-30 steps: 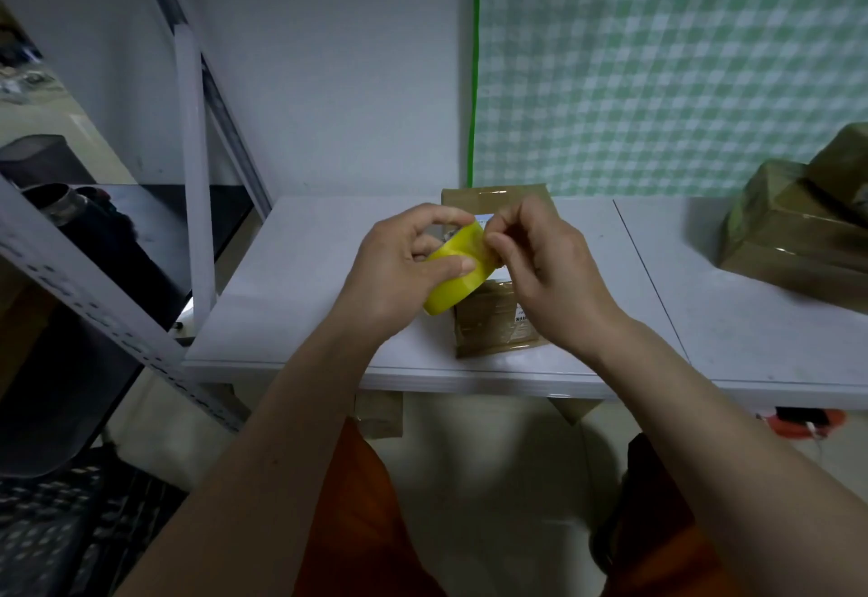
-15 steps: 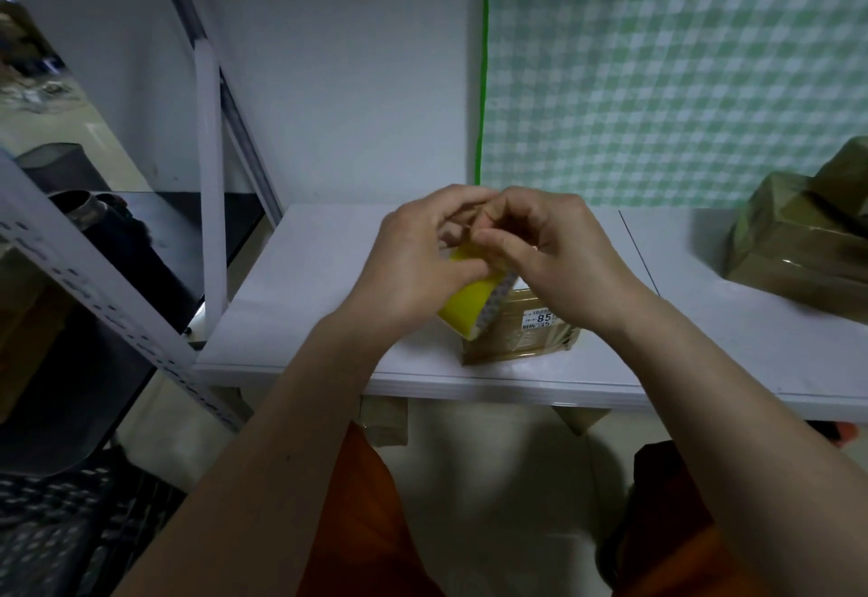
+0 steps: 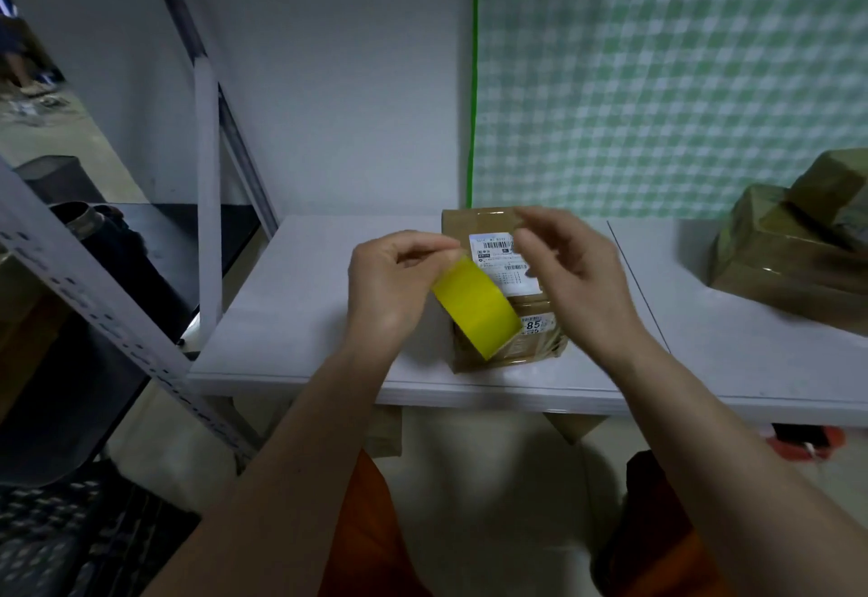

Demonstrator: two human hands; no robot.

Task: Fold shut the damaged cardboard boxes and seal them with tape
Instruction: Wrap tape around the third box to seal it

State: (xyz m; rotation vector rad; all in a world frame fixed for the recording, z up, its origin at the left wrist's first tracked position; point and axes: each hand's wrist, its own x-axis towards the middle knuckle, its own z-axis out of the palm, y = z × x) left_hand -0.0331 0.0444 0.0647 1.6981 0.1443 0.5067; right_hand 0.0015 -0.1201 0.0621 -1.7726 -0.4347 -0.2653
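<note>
White table [image 3: 300, 314] against checked wall, left hand [image 3: 390, 286] gripping yellow tape [image 3: 474, 307], right hand [image 3: 573, 281] loosely curled, empty

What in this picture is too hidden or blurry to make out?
- Head view: the small print on the white shipping label is too small to read.
- The right hand is motion-blurred; whether it pinches a clear tape end is unclear.
- The left hand hides part of the yellow tape roll.
- The taped brown cardboard boxes on the right are cut off by the edge.
</note>
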